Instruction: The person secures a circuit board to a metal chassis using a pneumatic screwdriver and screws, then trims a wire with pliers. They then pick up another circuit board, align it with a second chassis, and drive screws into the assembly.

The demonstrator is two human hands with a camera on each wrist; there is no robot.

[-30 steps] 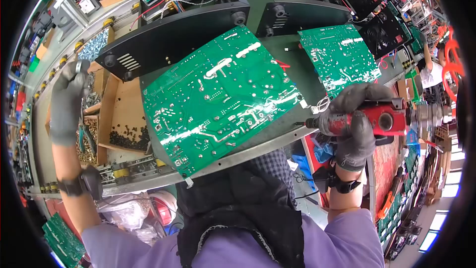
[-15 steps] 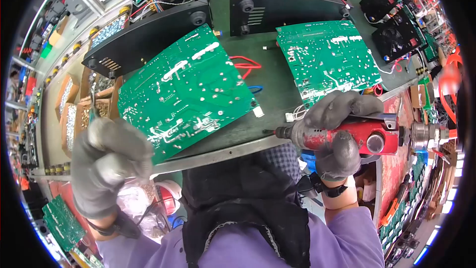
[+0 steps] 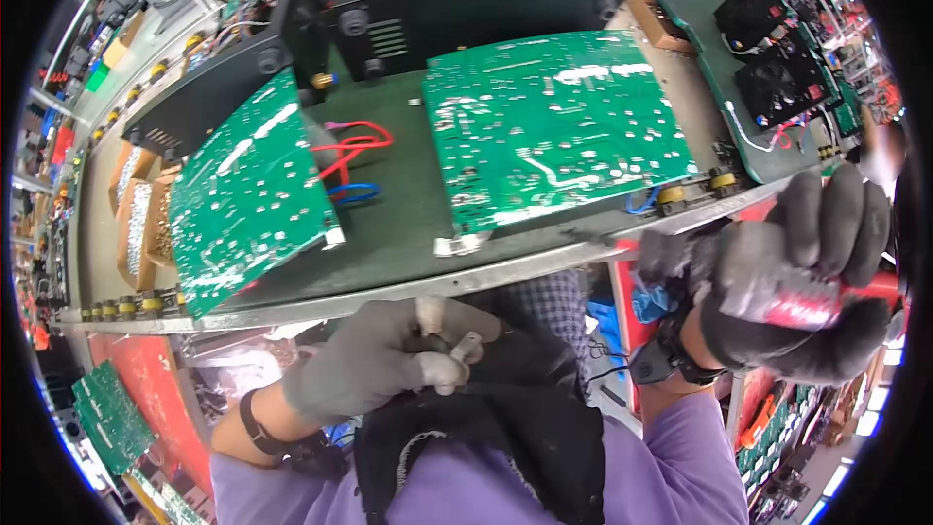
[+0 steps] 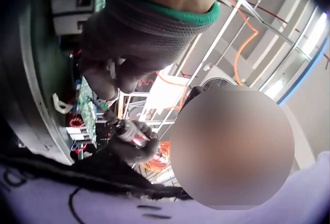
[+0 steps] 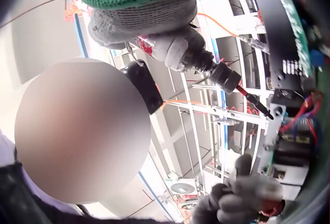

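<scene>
Low in front of the body, the gloved left hand (image 3: pixel 360 365) pinches a small metal piece (image 3: pixel 468 348) between thumb and fingers; part of the piece is hidden. At the right, the gloved right hand (image 3: pixel 777 282) grips a red power driver (image 3: pixel 802 307), whose dark bit (image 5: pixel 255 103) points toward the bench side in the right wrist view. Two green circuit boards, a left one (image 3: pixel 248 194) and a right one (image 3: pixel 554 131), lean beside black panels. Neither hand touches a board.
Metal edging (image 3: pixel 457 284) runs along the bench front. Small-parts boxes (image 3: pixel 136 233) stand at the left. Red wires (image 3: pixel 355 151) lie between the boards, and black fan units (image 3: pixel 777 73) stand at the back right. Another green board (image 3: pixel 109 413) is at the lower left.
The left hand has moved from the parts boxes to in front of the body. The right hand has moved right with the driver. The view has shifted, with both boards now further left.
</scene>
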